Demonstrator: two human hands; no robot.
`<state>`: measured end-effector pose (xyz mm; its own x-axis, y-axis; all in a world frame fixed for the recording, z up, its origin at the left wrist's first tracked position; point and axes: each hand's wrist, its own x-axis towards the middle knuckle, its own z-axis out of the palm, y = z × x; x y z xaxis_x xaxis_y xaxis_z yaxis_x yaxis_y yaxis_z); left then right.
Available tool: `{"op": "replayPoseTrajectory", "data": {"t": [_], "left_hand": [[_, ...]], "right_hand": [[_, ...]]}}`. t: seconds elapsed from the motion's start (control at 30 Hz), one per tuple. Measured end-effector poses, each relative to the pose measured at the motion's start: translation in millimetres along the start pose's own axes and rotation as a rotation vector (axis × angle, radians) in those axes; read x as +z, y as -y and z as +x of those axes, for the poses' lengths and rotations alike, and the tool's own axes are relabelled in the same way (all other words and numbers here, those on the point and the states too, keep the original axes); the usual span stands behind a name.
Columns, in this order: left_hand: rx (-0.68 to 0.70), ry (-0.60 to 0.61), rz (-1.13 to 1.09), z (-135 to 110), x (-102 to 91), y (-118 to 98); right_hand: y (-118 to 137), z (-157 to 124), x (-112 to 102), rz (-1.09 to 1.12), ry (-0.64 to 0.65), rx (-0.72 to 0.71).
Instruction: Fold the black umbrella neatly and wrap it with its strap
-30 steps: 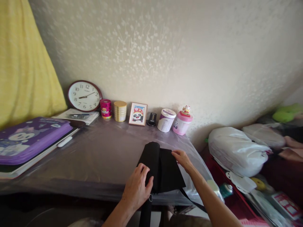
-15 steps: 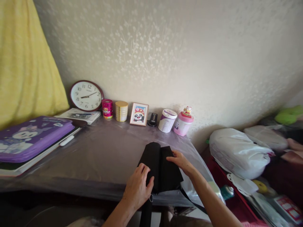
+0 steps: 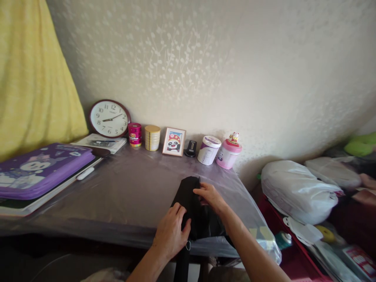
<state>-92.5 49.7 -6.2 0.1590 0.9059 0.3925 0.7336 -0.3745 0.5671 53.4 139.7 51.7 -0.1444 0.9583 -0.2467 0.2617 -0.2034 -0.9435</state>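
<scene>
A black folding umbrella (image 3: 188, 196) lies at the table's front edge, its cloth in loose folds and a dark narrow part hanging below the edge with a small metal ring. My left hand (image 3: 172, 229) is closed around the near left side of the umbrella, fingers curled over the cloth. On its right side, my right hand (image 3: 209, 196) pinches a fold of the black cloth, bringing it against the middle. My right forearm and hand cover much of the right-hand cloth.
Along the wall stand a clock (image 3: 109, 118), a pink tin (image 3: 134, 135), a yellow-lidded can (image 3: 152, 138), a framed panda picture (image 3: 174, 141), a stapler-like black object (image 3: 190, 149), a white tub (image 3: 208, 150) and a pink jar (image 3: 228, 154). A purple case (image 3: 44, 170) lies left; white bags (image 3: 298, 192) sit right.
My right hand has moved left, folding the right flap of black cloth over toward the middle. My left hand has kept its hold. The view has shifted slightly.
</scene>
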Motion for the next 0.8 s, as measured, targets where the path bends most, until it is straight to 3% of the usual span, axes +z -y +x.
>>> {"op": "replayPoseTrajectory", "data": {"t": [0.57, 0.8], "left_hand": [[-0.039, -0.021, -0.059, -0.5, 5.5, 8.8], [-0.019, 0.076, 0.037, -0.8, -5.2, 3.7]], "right_hand": [[-15.5, 14.9, 30.4, -0.041, -0.019, -0.019], [-23.0, 24.6, 32.1, -0.087, -0.019, -0.042]]}}
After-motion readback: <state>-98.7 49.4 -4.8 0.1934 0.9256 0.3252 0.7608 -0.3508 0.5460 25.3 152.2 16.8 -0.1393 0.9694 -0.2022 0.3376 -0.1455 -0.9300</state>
